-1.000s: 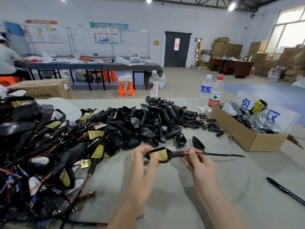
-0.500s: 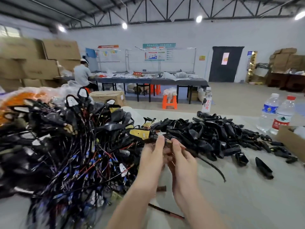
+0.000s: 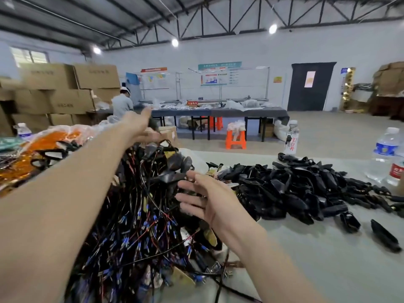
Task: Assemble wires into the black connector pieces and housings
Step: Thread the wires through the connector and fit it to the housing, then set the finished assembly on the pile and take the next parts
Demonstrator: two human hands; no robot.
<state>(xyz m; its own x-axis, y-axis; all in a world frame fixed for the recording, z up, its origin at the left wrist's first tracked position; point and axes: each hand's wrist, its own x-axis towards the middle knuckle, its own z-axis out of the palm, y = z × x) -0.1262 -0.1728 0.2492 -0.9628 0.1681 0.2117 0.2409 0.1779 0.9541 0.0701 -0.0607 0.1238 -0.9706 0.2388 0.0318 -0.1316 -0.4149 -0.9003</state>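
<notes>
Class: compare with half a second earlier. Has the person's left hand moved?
Yes. The left hand has gone from beside the right hand at the near side of the wire pile out over its far top.

The wire heap lies left of the housings pile on the table.

Grey table: tangled wire pile left of right hand, black housing heap to its right, water bottles far right.
</notes>
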